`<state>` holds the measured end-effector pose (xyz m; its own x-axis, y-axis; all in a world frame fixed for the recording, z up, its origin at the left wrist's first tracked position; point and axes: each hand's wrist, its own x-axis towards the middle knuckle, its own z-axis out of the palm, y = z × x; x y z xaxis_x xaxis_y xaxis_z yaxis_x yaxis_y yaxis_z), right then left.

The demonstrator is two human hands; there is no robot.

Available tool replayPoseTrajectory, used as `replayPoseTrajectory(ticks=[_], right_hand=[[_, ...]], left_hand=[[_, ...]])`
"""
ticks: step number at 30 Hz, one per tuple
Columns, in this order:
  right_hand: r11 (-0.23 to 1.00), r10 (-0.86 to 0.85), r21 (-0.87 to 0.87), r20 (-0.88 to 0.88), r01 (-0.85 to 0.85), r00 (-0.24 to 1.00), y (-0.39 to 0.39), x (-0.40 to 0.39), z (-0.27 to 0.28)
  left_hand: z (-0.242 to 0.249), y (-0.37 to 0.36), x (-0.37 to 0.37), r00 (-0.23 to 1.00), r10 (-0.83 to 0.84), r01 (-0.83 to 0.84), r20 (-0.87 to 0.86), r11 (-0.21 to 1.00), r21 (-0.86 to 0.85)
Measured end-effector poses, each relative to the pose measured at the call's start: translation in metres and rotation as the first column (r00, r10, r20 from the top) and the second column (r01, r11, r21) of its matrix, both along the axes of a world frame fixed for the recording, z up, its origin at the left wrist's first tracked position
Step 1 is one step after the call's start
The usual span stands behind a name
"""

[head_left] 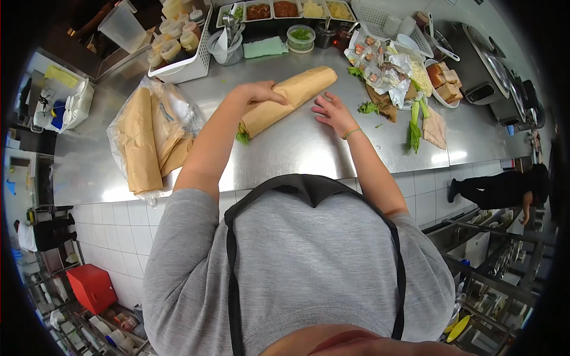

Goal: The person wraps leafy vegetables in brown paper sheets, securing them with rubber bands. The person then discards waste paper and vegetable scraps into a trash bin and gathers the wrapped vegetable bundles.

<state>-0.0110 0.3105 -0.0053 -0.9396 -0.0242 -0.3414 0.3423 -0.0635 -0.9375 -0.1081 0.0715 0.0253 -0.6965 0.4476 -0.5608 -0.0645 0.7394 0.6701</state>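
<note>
A long sandwich wrapped in brown paper point(291, 98) lies slantwise on the steel counter point(297, 148), with green leaves poking out of its near end. My left hand point(256, 93) lies across the middle of the wrapped roll and grips it. My right hand point(333, 113) rests flat on the counter just to the right of the roll, fingers spread, touching or almost touching its paper. A thin band circles my right wrist.
A plastic bag of brown paper sheets point(148, 133) lies at the left. Sauce bottles in a white rack point(178, 47) and filling tubs point(285, 10) line the back. Salad leaves, wrappers and bread point(404, 77) crowd the right. Another person point(504, 187) stands at far right.
</note>
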Motion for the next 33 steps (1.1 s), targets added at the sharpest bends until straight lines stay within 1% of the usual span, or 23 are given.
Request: replayPoseTrajectory(ticks=[2, 4, 5, 7, 8, 9, 11, 12, 13, 14, 15, 16, 17, 21, 22, 24, 26, 28, 29, 30, 31, 32, 33], right_hand=[[0.963, 0.101, -0.261, 0.104, -0.071, 0.989, -0.004, -0.006, 0.001], [0.943, 0.067, -0.333, 0.106, -0.028, 0.992, -0.009, -0.008, 0.004], [0.916, 0.041, -0.402, 0.121, 0.011, 0.992, -0.014, -0.005, 0.006], [0.863, 0.065, -0.503, 0.045, -0.034, 0.997, -0.025, 0.004, 0.018], [0.799, 0.085, -0.595, -0.026, -0.084, 0.996, -0.031, 0.006, 0.027], [0.798, 0.084, -0.597, -0.028, -0.084, 0.996, -0.036, 0.004, 0.037], [0.894, -0.044, -0.440, -0.274, -0.085, 0.961, -0.044, -0.002, 0.055], [0.882, -0.075, -0.469, -0.248, -0.052, 0.966, -0.044, -0.008, 0.064], [0.880, -0.080, -0.473, -0.249, -0.049, 0.965, -0.044, -0.012, 0.071], [0.915, -0.115, -0.401, -0.364, -0.044, 0.924, -0.043, -0.015, 0.078], [0.945, -0.139, -0.326, -0.475, -0.027, 0.869, -0.041, -0.019, 0.083], [0.944, -0.145, -0.329, -0.475, -0.022, 0.868, -0.041, -0.024, 0.085], [0.922, -0.238, -0.386, -0.485, 0.038, 0.841, -0.041, -0.029, 0.087], [0.887, -0.412, -0.419, -0.536, 0.191, 0.737, -0.050, -0.035, 0.100], [0.886, -0.413, -0.422, -0.537, 0.190, 0.736, -0.051, -0.035, 0.102], [0.887, -0.451, -0.392, -0.616, 0.245, 0.646, -0.050, -0.036, 0.105], [0.882, -0.462, -0.396, -0.612, 0.256, 0.642, -0.050, -0.036, 0.104], [0.878, -0.469, -0.399, -0.612, 0.264, 0.637, -0.050, -0.037, 0.101], [0.896, -0.442, -0.350, -0.650, 0.273, 0.619, -0.049, -0.037, 0.097], [0.911, -0.412, -0.299, -0.685, 0.284, 0.601, -0.048, -0.037, 0.094], [0.910, -0.414, -0.299, -0.682, 0.287, 0.602, -0.044, -0.037, 0.092], [0.943, -0.316, -0.173, -0.741, 0.286, 0.593, -0.037, -0.037, 0.091], [0.958, -0.207, -0.043, -0.786, 0.283, 0.582, -0.032, -0.037, 0.090]], left_hand=[[-0.001, 0.005, 0.010, 0.999, -0.016, 0.013, 0.045, 0.997, 0.080], [0.002, 0.009, 0.021, 0.996, -0.034, 0.021, 0.080, 0.987, 0.161], [0.002, 0.010, 0.032, 0.999, -0.004, -0.011, 0.051, 0.956, 0.293], [0.004, 0.012, 0.051, 0.998, 0.070, -0.060, 0.002, 0.839, 0.541], [0.013, 0.016, 0.060, 0.990, 0.122, -0.066, -0.066, 0.836, 0.544], [0.016, 0.020, 0.061, 0.990, 0.120, -0.064, -0.068, 0.838, 0.542], [0.020, 0.026, 0.065, 0.939, 0.298, -0.103, -0.173, 0.721, 0.685], [0.022, 0.030, 0.068, 0.940, 0.295, -0.102, -0.172, 0.724, 0.682], [0.027, 0.035, 0.070, 0.811, 0.421, -0.062, -0.407, 0.753, 0.655], [0.033, 0.039, 0.073, 0.611, 0.505, -0.033, -0.609, 0.785, 0.618], [0.038, 0.041, 0.077, 0.612, 0.501, -0.028, -0.612, 0.787, 0.617], [0.046, 0.043, 0.085, 0.330, 0.473, 0.070, -0.817, 0.851, 0.521], [0.055, 0.047, 0.095, 0.003, 0.398, 0.127, -0.918, 0.910, 0.395], [0.056, 0.076, 0.116, 0.161, 0.294, 0.243, -0.942, 0.913, 0.327], [0.055, 0.080, 0.116, 0.160, 0.364, 0.242, -0.918, 0.887, 0.394], [0.054, 0.080, 0.116, 0.104, 0.354, 0.268, -0.929, 0.890, 0.369], [0.054, 0.081, 0.121, 0.050, 0.344, 0.290, -0.938, 0.893, 0.343], [0.062, 0.087, 0.125, 0.226, 0.460, 0.296, -0.859, 0.807, 0.510], [0.070, 0.086, 0.125, 0.225, 0.458, 0.299, -0.860, 0.807, 0.509], [0.079, 0.083, 0.124, 0.752, 0.514, 0.193, -0.413, 0.428, 0.883], [0.092, 0.078, 0.125, 0.961, 0.213, -0.194, 0.178, 0.057, 0.979], [0.101, 0.062, 0.110, 0.970, -0.134, -0.200, 0.202, 0.028, 0.979], [0.111, 0.042, 0.092, 0.866, -0.462, -0.213, 0.189, 0.000, 0.977]])
